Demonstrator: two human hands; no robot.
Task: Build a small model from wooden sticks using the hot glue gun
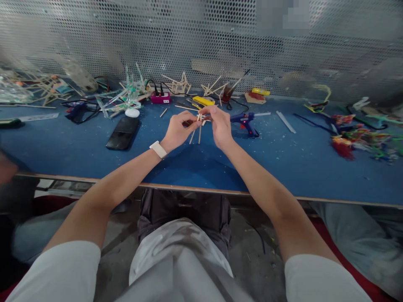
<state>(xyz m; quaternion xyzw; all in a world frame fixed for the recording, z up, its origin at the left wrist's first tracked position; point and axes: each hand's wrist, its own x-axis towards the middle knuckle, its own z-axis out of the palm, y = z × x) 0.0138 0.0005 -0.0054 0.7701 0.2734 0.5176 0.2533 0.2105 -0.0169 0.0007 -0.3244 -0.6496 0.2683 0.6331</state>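
Above the middle of the blue tabletop (201, 167), my left hand (179, 131) and my right hand (221, 128) meet around a small frame of thin wooden sticks (199, 133). My left fingers pinch it from the left, and two sticks hang down below them. The fingers of my right hand close on its upper right part; their tips partly hide the joints. Just right of my right hand lies a blue hot glue gun (248, 122) with a small red light and a clear glue stick at its back. Behind my hands rests a yellow-handled cutter (203, 100).
A black phone (123, 133) lies left, below a white oval case (132, 113). A pink power strip (160, 98) with plugs stands behind. Stick structures (181, 84) line the perforated metal screen (176, 37). Colourful tangled pieces (355, 136) lie right. People sit on both sides.
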